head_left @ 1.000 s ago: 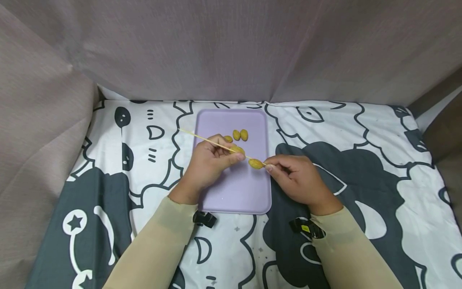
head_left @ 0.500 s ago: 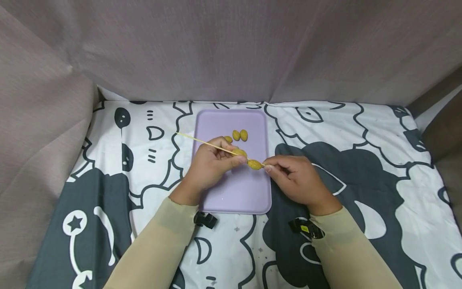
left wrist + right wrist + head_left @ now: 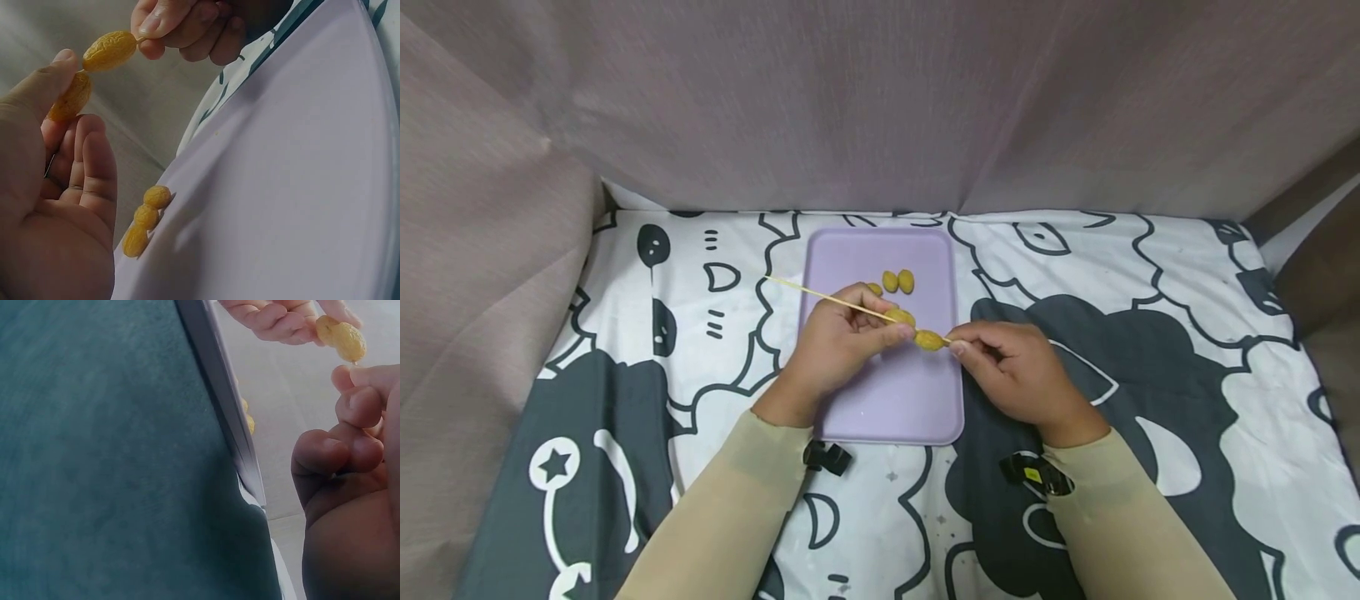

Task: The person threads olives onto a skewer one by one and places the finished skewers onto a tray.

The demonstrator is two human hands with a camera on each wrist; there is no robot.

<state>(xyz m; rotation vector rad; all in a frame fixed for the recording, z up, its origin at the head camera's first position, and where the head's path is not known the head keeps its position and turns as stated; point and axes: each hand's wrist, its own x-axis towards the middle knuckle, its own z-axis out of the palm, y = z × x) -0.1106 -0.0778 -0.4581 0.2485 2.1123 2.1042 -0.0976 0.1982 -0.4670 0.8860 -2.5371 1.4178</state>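
My left hand (image 3: pixel 842 333) pinches a yellow wrinkled oval fruit (image 3: pixel 73 97) between thumb and fingers. A thin wooden skewer (image 3: pixel 812 292) slants across that hand, its long free end sticking out to the left. Whether it runs through the pinched fruit, I cannot tell. Another yellow fruit (image 3: pixel 109 51) is threaded on the skewer near its right end, close beside the first. With thumb and forefinger, my right hand (image 3: pixel 1022 367) pinches the short skewer end just past this fruit. Both hands are over a lilac tray (image 3: pixel 895 408) or at its right edge.
Three more yellow fruits (image 3: pixel 146 217) lie in a row on the far half of the tray. Beneath the tray is a black-and-white patterned cloth (image 3: pixel 715 367). Grey-brown fabric (image 3: pixel 880 100) hangs behind the table and at the left.
The gap between the two fruits in the hands has closed. My left hand with its fruit shifted slightly right, and the skewer's free end dropped a little. The fruits on the tray stayed put.
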